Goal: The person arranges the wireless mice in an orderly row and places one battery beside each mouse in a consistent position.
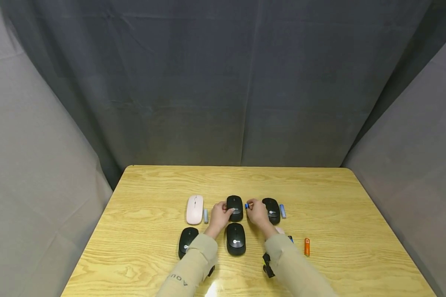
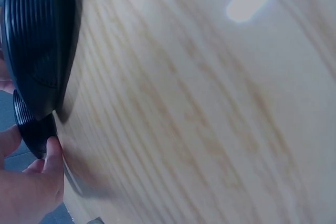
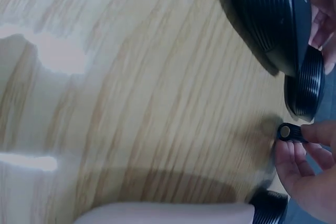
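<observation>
My left hand (image 1: 218,215) holds a black computer mouse (image 1: 235,206) by its left side, with the thumb near its rear. The left wrist view shows the fingers of that hand (image 2: 37,182) against the same mouse (image 2: 35,132). Just to the right, my right hand (image 1: 258,213) pinches a small blue battery (image 1: 247,206) between thumb and fingertips. Seen from the right wrist, the battery (image 3: 286,131) turns its round metal end to the camera, a short way from the held mouse (image 3: 304,90).
Nearer on the table (image 1: 145,231) lies a black mouse (image 1: 236,239); others sit at left (image 1: 188,239) and right (image 1: 271,209). A pink mouse (image 1: 195,209) has a pale battery (image 1: 206,216) beside it. A blue battery (image 1: 283,211) and an orange battery (image 1: 307,246) lie to the right.
</observation>
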Demonstrator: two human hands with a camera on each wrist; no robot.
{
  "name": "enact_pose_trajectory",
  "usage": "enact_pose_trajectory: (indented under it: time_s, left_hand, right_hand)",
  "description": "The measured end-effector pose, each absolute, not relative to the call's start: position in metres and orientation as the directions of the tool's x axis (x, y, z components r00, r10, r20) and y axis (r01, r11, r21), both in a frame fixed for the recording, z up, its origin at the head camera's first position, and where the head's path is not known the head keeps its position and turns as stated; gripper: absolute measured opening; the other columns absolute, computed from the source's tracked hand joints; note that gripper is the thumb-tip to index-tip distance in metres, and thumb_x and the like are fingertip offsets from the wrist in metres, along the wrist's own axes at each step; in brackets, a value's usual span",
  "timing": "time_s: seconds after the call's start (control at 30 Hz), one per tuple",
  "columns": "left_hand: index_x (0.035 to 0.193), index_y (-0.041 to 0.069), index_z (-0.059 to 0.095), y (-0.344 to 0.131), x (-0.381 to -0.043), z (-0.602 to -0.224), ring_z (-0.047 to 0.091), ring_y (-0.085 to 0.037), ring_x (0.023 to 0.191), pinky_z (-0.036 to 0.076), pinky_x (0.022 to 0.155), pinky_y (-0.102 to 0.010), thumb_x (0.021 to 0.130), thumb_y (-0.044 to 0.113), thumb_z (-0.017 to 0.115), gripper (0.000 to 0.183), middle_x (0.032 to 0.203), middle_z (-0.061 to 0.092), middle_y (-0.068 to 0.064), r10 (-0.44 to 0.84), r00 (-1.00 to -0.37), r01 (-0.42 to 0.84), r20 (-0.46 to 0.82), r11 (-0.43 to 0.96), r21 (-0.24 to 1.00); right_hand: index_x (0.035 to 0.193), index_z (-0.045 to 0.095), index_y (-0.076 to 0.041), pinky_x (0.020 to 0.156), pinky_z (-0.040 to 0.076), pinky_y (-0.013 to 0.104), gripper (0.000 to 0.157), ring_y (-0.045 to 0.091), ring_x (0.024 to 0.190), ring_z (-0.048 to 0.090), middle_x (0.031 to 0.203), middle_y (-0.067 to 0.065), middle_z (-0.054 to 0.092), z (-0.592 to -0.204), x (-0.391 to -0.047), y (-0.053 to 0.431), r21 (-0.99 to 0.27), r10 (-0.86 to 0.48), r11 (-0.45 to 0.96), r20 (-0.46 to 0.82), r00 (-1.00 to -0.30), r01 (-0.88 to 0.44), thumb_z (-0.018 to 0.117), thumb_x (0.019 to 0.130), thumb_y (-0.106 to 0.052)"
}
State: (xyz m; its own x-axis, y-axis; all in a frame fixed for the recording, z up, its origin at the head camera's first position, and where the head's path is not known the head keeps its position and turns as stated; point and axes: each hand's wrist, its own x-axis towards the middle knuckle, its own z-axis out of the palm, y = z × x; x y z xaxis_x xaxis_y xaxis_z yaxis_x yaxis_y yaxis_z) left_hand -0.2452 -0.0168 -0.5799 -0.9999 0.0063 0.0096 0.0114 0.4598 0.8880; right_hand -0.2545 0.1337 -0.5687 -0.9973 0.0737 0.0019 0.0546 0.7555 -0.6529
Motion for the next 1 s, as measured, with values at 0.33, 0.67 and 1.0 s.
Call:
enact_pose_trajectory:
  time_s: [0.33, 0.67, 1.0]
  left_hand:
    - [0.112, -0.012, 0.055, -0.017, -0.245, -0.579, 0.055, -0.025, 0.083, 0.048, 0.075, -0.037, 0.086, 0.008, 0.062, 0.034, 0.092, 0.055, -0.017, 0.010, -1.000, -0.012, -0.019, 0.457, 0.890]
    - [0.111, -0.012, 0.056, -0.017, -0.245, -0.579, 0.054, -0.023, 0.081, 0.048, 0.074, -0.036, 0.085, 0.008, 0.062, 0.033, 0.090, 0.054, -0.015, 0.008, -1.000, -0.010, -0.015, 0.459, 0.889]
    - [0.112, -0.012, 0.055, -0.017, -0.245, -0.579, 0.053, -0.022, 0.081, 0.048, 0.073, -0.036, 0.086, 0.008, 0.062, 0.034, 0.091, 0.053, -0.016, 0.007, -1.000, -0.019, -0.025, 0.451, 0.892]
  right_hand:
    - [0.106, 0.063, 0.004, 0.070, 0.049, 0.038, 0.027, 0.023, 0.078, 0.057, 0.089, 0.014, 0.064, -0.569, -0.256, 0.124, -0.632, 0.057, 0.771, -0.061, -0.996, 0.083, 0.060, 0.079, -0.001]
    - [0.103, 0.063, 0.005, 0.074, 0.049, 0.040, 0.026, 0.027, 0.085, 0.060, 0.094, 0.017, 0.065, -0.569, -0.256, 0.121, -0.596, 0.061, 0.799, -0.048, -0.997, 0.077, 0.060, 0.078, 0.000]
    - [0.104, 0.062, 0.005, 0.075, 0.048, 0.041, 0.026, 0.028, 0.084, 0.058, 0.092, 0.018, 0.063, -0.567, -0.256, 0.121, -0.603, 0.061, 0.793, -0.059, -0.996, 0.084, 0.060, 0.078, 0.000]
